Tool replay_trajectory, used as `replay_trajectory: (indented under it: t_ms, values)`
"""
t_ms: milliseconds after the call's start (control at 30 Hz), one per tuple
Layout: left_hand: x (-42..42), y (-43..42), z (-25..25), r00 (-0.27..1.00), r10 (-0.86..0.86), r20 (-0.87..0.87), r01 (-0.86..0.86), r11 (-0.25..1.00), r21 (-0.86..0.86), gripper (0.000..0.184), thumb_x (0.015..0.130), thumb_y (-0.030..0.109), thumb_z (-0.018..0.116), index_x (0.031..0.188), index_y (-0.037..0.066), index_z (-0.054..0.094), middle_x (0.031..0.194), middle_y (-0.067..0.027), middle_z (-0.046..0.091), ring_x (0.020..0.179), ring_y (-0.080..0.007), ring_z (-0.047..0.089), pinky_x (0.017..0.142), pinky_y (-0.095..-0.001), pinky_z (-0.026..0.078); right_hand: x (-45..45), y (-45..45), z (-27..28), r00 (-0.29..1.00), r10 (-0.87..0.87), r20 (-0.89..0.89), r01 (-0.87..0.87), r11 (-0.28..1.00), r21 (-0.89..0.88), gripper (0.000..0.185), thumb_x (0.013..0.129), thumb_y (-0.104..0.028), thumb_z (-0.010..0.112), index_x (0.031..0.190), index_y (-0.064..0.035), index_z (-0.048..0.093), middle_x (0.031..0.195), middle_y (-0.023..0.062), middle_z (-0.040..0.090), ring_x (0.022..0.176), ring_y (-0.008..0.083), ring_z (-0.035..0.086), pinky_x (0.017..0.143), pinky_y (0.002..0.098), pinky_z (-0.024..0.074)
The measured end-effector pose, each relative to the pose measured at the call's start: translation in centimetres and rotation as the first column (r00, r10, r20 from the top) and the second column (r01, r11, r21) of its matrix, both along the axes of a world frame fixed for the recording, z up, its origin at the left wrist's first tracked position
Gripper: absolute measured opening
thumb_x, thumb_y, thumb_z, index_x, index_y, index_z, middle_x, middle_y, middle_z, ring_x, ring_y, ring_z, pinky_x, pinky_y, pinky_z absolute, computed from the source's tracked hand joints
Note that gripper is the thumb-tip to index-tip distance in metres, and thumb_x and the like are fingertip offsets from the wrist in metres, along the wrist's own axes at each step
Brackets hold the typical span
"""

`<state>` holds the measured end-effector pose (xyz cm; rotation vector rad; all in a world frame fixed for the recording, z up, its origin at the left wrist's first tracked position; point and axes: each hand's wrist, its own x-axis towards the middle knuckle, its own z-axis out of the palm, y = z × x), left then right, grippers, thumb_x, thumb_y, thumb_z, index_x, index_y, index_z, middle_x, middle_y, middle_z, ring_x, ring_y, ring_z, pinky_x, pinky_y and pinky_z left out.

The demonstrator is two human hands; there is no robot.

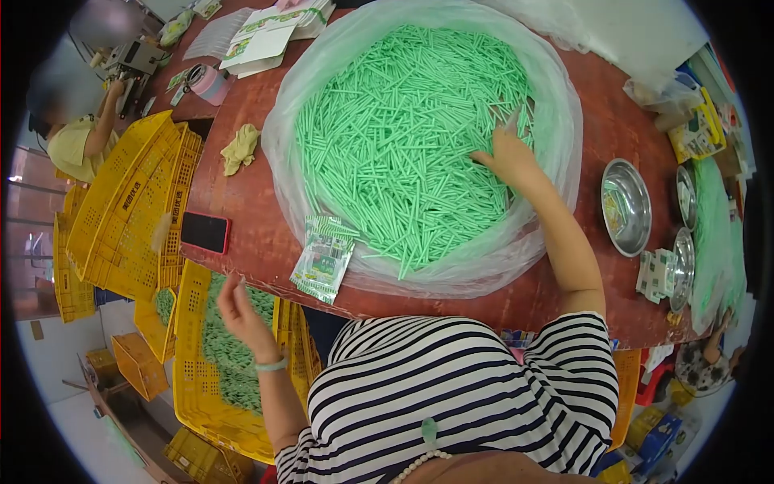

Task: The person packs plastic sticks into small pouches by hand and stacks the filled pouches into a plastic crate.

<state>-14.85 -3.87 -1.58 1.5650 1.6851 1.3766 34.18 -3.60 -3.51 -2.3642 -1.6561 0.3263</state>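
A large clear plastic bag, spread wide on the red table, holds a heap of thin green sticks. My right hand rests on the sticks at the heap's right side, thumb and fingers apart; its fingertips are partly hidden. My left hand, fingers spread and holding nothing, hovers over a yellow crate filled with green packets. Between the bag and the table's front edge lies a green and white packet.
A phone, a yellow cloth and a pink jar lie left of the bag. Metal bowls stand at the right. Yellow crates are stacked at the left, near another person.
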Motion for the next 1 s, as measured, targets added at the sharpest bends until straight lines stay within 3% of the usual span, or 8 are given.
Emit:
replay_trajectory:
  t_ms: [100, 433, 600, 667, 767, 833, 967, 1000]
  values:
    - [4.6, 1.5, 0.5, 0.896, -0.306, -0.322, 0.323, 0.946, -0.001, 0.022, 0.083, 0.008, 0.061, 0.104, 0.002, 0.062, 0.101, -0.0112, 0.061, 0.094, -0.0243, 0.056, 0.083, -0.0353, 0.043, 0.3, -0.2, -1.1, 0.988, 0.145, 0.053, -0.149, 0.985, 0.083, 0.039, 0.079, -0.027, 0.066, 0.094, 0.0062, 0.05, 0.092, 0.0259, 0.059, 0.088, 0.0418, 0.057, 0.076, 0.0475, 0.0452]
    - [7.4, 2.6, -1.3, 0.71, -0.37, -0.599, 0.297, 0.929, -0.221, 0.04, 0.071, 0.034, 0.074, 0.092, 0.005, 0.058, 0.085, -0.0138, 0.058, 0.084, -0.0327, 0.055, 0.07, -0.0422, 0.041, 1.8, -0.4, -1.9, 0.983, 0.181, -0.039, -0.178, 0.982, 0.071, 0.028, 0.079, -0.016, 0.057, 0.093, 0.0057, 0.046, 0.092, 0.0289, 0.055, 0.09, 0.0451, 0.052, 0.076, 0.0478, 0.0413]
    - [7.0, 3.2, -1.9, 0.916, -0.382, -0.124, 0.333, 0.895, -0.296, 0.02, 0.073, 0.005, 0.071, 0.087, -0.002, 0.058, 0.08, -0.0147, 0.061, 0.068, -0.0294, 0.057, 0.062, -0.0332, 0.045, 2.7, -1.3, -0.9, 0.955, 0.112, -0.273, -0.093, 0.992, 0.081, 0.035, 0.08, -0.016, 0.055, 0.104, 0.0082, 0.047, 0.1, 0.0284, 0.056, 0.096, 0.0389, 0.055, 0.083, 0.0416, 0.0422]
    - [7.2, 3.0, -2.0, 0.911, -0.393, -0.123, 0.363, 0.908, -0.211, 0.021, 0.075, 0.001, 0.068, 0.095, -0.001, 0.062, 0.083, -0.0131, 0.061, 0.071, -0.0262, 0.058, 0.064, -0.0313, 0.045, 3.1, -1.3, -0.9, 0.863, 0.043, -0.504, -0.011, 0.998, 0.065, 0.039, 0.082, -0.016, 0.052, 0.112, 0.0084, 0.048, 0.106, 0.0242, 0.059, 0.098, 0.0324, 0.056, 0.087, 0.038, 0.0417]
    - [7.2, 2.8, -2.4, 0.909, -0.354, -0.221, 0.34, 0.935, -0.101, 0.027, 0.077, -0.002, 0.065, 0.104, 0.001, 0.064, 0.086, -0.0112, 0.061, 0.074, -0.0246, 0.058, 0.067, -0.0302, 0.046, 2.5, -1.7, -1.1, 0.876, -0.044, -0.48, 0.144, 0.974, 0.174, 0.031, 0.084, -0.016, 0.052, 0.106, 0.0061, 0.051, 0.099, 0.0176, 0.061, 0.091, 0.0267, 0.057, 0.081, 0.0364, 0.0442]
    - [7.3, 2.7, -2.4, 0.816, -0.229, -0.53, 0.333, 0.937, 0.108, 0.029, 0.079, -0.004, 0.061, 0.107, 0.004, 0.065, 0.09, -0.0108, 0.061, 0.077, -0.0237, 0.057, 0.07, -0.0292, 0.045, 3.3, -1.1, -0.2, 0.78, -0.108, -0.616, 0.159, 0.987, 0.029, 0.026, 0.085, -0.015, 0.051, 0.102, 0.0044, 0.052, 0.093, 0.0128, 0.06, 0.084, 0.0213, 0.056, 0.077, 0.0324, 0.0438]
    - [7.2, 2.1, -1.1, 0.83, -0.2, -0.521, 0.338, 0.923, 0.184, 0.024, 0.083, -0.004, 0.058, 0.105, 0.003, 0.065, 0.089, -0.009, 0.061, 0.079, -0.0207, 0.057, 0.071, -0.0269, 0.045, 3.7, -0.8, 1.6, 0.531, -0.216, -0.819, 0.15, 0.976, -0.16, 0.014, 0.087, -0.013, 0.051, 0.092, -0.0002, 0.052, 0.081, 0.0053, 0.057, 0.07, 0.0122, 0.051, 0.066, 0.0254, 0.0426]
    - [7.1, 1.8, -0.7, 0.913, -0.263, -0.311, 0.315, 0.94, 0.128, 0.021, 0.084, -0.003, 0.057, 0.104, 0.0, 0.064, 0.089, -0.0077, 0.06, 0.079, -0.0177, 0.056, 0.071, -0.0258, 0.044, 4.1, -0.7, 1.5, 0.532, -0.216, -0.819, 0.152, 0.976, -0.159, 0.014, 0.087, -0.013, 0.051, 0.092, -0.0002, 0.052, 0.081, 0.0053, 0.057, 0.07, 0.0122, 0.051, 0.066, 0.0254, 0.0426]
